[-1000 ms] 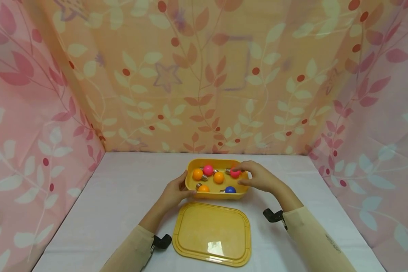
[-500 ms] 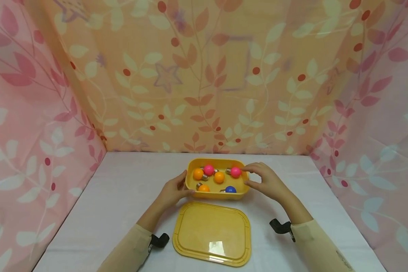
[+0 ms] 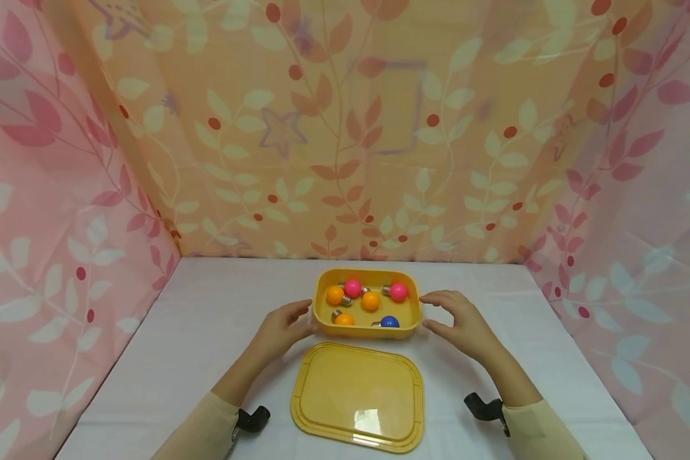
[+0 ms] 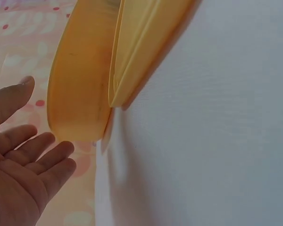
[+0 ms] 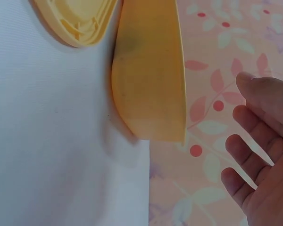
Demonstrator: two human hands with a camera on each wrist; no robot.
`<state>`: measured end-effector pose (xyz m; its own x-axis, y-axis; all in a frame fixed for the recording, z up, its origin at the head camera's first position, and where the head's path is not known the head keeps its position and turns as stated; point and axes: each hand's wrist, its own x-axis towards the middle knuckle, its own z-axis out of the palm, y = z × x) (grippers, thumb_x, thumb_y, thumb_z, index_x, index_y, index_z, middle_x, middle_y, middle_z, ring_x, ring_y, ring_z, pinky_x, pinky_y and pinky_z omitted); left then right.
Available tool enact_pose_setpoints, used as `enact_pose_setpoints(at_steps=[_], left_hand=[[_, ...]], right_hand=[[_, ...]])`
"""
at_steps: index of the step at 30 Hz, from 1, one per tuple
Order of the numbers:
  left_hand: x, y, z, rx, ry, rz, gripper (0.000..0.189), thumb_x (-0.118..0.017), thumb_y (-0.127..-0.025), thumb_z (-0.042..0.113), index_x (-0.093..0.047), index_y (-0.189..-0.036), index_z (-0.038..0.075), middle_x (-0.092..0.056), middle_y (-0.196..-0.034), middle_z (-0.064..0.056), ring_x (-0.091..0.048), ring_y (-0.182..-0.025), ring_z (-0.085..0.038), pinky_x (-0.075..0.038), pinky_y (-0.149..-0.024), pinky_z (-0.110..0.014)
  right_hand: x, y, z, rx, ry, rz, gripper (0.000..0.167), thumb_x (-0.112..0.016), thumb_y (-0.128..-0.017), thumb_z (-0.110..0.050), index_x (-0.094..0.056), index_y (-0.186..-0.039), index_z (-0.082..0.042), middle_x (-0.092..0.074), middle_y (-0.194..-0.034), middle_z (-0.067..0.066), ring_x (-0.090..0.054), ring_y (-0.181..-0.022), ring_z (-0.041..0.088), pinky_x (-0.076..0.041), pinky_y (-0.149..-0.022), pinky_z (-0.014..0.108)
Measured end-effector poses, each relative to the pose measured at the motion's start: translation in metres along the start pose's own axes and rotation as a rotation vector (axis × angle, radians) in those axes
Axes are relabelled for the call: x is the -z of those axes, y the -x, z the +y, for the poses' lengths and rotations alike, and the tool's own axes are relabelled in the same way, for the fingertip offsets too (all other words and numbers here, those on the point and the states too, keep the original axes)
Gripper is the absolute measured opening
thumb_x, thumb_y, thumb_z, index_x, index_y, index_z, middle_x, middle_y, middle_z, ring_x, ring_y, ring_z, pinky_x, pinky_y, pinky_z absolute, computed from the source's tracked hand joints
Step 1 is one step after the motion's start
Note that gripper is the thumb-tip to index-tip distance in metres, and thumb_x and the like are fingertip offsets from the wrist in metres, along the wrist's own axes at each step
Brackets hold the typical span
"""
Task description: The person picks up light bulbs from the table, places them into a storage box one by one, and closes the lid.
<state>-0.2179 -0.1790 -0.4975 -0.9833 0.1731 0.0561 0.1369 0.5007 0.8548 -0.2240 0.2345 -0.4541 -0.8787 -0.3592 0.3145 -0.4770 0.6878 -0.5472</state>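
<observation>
A yellow plastic box (image 3: 353,331) stands on the table in the head view, with small coloured light bulbs lying inside. Two are pink, one being a pink bulb (image 3: 398,292) near the right end. Three are orange, such as the orange bulb (image 3: 370,301) in the middle; a blue bulb (image 3: 390,321) lies at the front wall. My left hand (image 3: 282,329) is beside the box's left end, fingers relaxed and holding nothing. By the right end, my right hand (image 3: 462,324) has its thumb and fingers apart, also holding nothing. Both wrist views show the box's outer wall (image 4: 80,80) near the fingers.
The yellow lid (image 3: 356,396) lies flat on the white-covered table (image 3: 207,358), just in front of the box. Floral curtains (image 3: 345,128) rise behind and on both sides. A black wrist camera (image 3: 254,419) is strapped by each sleeve.
The right hand has drawn back from the pink bulb to outside the box's right end. The left hand has let go of the left end and moved slightly away. The bulbs stay put.
</observation>
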Motion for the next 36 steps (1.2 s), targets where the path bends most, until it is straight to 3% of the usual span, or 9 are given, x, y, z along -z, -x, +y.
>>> enact_pose_setpoints(at_steps=[10,13,17,22,30,36], left_hand=[[0.014,0.037,-0.012,0.018,-0.004,-0.043,0.061,-0.084,-0.087,0.025,-0.062,-0.144,0.021,-0.063,-0.143,-0.001,-0.055,-0.137,-0.033,-0.046,-0.113,-0.054],[0.018,0.049,-0.015,0.010,-0.011,-0.095,0.061,-0.085,-0.086,0.027,-0.063,-0.142,0.021,-0.063,-0.143,0.001,-0.054,-0.138,-0.033,-0.045,-0.114,-0.055],[0.022,0.060,-0.017,-0.002,-0.016,-0.205,0.062,-0.084,-0.086,0.032,-0.062,-0.142,0.019,-0.061,-0.145,-0.002,-0.053,-0.138,-0.035,-0.043,-0.114,-0.056],[0.026,0.067,-0.020,-0.003,-0.011,-0.260,0.065,-0.085,-0.085,0.033,-0.061,-0.144,0.021,-0.058,-0.148,-0.001,-0.050,-0.141,-0.034,-0.041,-0.116,-0.056],[0.027,0.073,-0.030,-0.114,-0.111,-0.298,0.078,-0.085,-0.081,0.039,-0.054,-0.150,0.020,-0.050,-0.156,-0.003,-0.044,-0.146,-0.032,-0.033,-0.118,-0.061],[0.025,0.074,-0.041,-0.181,-0.189,-0.333,0.083,-0.085,-0.080,0.042,-0.051,-0.153,0.020,-0.045,-0.159,-0.005,-0.040,-0.148,-0.031,-0.033,-0.123,-0.043]], right_hand=[[-0.001,0.030,0.004,0.026,0.016,0.035,0.048,-0.086,-0.085,-0.026,-0.069,-0.130,-0.029,-0.066,-0.130,-0.011,-0.057,-0.122,0.014,-0.056,-0.099,0.050],[-0.002,0.040,0.005,0.008,0.015,0.038,0.050,-0.086,-0.085,-0.027,-0.067,-0.130,-0.034,-0.065,-0.130,-0.014,-0.056,-0.123,0.012,-0.055,-0.101,0.043],[-0.005,0.052,0.007,-0.010,-0.003,0.032,0.052,-0.087,-0.084,-0.027,-0.066,-0.130,-0.040,-0.063,-0.130,-0.019,-0.055,-0.124,0.007,-0.051,-0.104,0.025],[-0.014,0.062,0.012,0.019,-0.068,0.013,0.053,-0.086,-0.084,-0.028,-0.065,-0.131,-0.040,-0.063,-0.131,-0.018,-0.055,-0.125,0.008,-0.043,-0.105,0.011],[-0.031,0.068,0.020,0.063,-0.130,-0.048,0.059,-0.089,-0.081,-0.017,-0.066,-0.132,-0.038,-0.064,-0.131,-0.018,-0.057,-0.125,0.007,-0.048,-0.105,0.017],[-0.037,0.074,0.024,0.144,-0.156,-0.121,0.058,-0.089,-0.081,-0.023,-0.067,-0.134,-0.019,-0.066,-0.133,-0.009,-0.057,-0.126,0.009,-0.046,-0.107,0.018]])
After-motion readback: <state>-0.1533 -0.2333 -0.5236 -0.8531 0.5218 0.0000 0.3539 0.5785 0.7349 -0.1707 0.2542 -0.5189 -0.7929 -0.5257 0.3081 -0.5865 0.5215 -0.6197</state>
